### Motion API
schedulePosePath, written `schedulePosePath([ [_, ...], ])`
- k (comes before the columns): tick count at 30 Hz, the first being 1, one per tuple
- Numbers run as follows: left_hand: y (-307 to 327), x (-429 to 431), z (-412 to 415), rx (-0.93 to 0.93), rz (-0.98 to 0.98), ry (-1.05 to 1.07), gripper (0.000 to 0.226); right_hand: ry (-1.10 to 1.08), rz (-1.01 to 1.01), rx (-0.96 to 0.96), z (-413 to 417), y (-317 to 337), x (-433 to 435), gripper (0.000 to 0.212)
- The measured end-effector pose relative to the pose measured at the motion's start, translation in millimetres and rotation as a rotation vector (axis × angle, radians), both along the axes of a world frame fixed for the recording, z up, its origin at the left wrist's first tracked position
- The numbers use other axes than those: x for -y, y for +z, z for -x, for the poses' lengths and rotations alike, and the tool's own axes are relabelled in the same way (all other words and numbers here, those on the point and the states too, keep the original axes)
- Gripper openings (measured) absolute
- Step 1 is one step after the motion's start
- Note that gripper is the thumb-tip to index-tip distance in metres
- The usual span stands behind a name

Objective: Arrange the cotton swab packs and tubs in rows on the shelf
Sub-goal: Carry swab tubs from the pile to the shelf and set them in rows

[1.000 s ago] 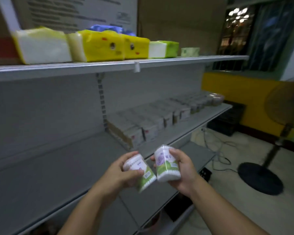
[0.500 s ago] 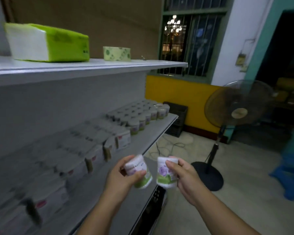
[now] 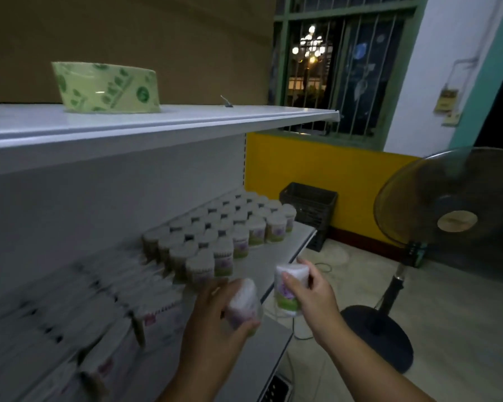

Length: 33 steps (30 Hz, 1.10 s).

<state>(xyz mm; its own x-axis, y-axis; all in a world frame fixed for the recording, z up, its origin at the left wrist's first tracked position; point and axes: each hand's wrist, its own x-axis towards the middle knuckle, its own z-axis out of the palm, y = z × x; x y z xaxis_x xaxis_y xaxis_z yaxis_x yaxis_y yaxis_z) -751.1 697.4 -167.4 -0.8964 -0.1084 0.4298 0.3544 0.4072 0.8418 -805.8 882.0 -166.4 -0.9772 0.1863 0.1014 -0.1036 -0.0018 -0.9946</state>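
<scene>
Holding one tub each, both hands sit at the front edge of the shelf [image 3: 299,238]. Left hand [image 3: 212,320] curls round the left tub [image 3: 243,303], which is tilted, with the thumb below it and the fingers on the far side. This tub is smeared by motion: white and faint purple only, label unreadable. Right hand [image 3: 312,300] grips the right tub [image 3: 288,288] upright, thumb across the front and fingers wrapped behind. White fill shows in its top part, with a green and purple flower label lower down. The two tubs are near each other, not touching.

Just beyond the hands, tub rows [image 3: 230,227] stand on the shelf several deep, running toward its far end. They have the same white tops, and green labels show on the front ones. The back rows are dim, count unclear. Left of the left hand, boxed packs [image 3: 105,314] lie in rows, badly blurred, print unreadable, cut off at the lower left.

Above the hands is the upper shelf [image 3: 186,123], with a green tape roll [image 3: 106,88] lying flat on it. Right of the right hand a standing fan [image 3: 453,216] is on the floor, its head cut by the frame edge. Beyond the tub rows is a black crate [image 3: 311,210], inside not visible. Both forearms run off the bottom edge.
</scene>
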Motion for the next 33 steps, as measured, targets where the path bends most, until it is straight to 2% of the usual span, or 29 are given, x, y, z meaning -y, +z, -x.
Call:
schedulePosePath([
  [2, 5, -12, 24, -0.081, 0.184, 0.091, 0.064, 0.037, -0.130, -0.066, 37, 0, -11, 0.054],
  [4, 10, -31, 49, -0.143, 0.423, 0.200, 0.064, 0.095, -0.221, -0.136, 72, -1, -24, 0.048],
  [6, 15, -52, 73, -0.130, 0.637, 0.291, 0.069, 0.164, -0.285, -0.172, 104, -5, -36, 0.046],
  [8, 18, -67, 92, -0.070, 0.744, 0.373, 0.070, 0.230, -0.331, -0.190, 129, -7, -43, 0.040],
  [11, 16, -77, 119, -0.006, 0.856, 0.499, 0.070, 0.268, -0.452, -0.339, 159, -9, -49, 0.034],
  [14, 12, -82, 138, 0.068, 0.886, 0.604, 0.067, 0.273, -0.629, -0.495, 176, -10, -52, 0.042],
  [16, 8, -84, 144, 0.116, 0.902, 0.632, 0.067, 0.280, -0.746, -0.532, 185, -11, -54, 0.045],
  [23, 3, -86, 157, 0.160, 0.974, 0.620, 0.077, 0.399, -0.861, -0.467, 204, -12, -54, 0.058],
  [27, 9, -84, 157, 0.348, 1.006, 0.547, 0.077, 0.445, -0.867, -0.434, 207, -10, -50, 0.060],
  [30, 4, -73, 161, 0.261, 1.008, 0.519, 0.076, 0.486, -0.863, -0.429, 206, -9, -50, 0.060],
  [33, 26, -71, 170, 0.088, 0.975, 0.455, 0.051, 0.477, -0.849, -0.443, 206, -7, -53, 0.060],
])
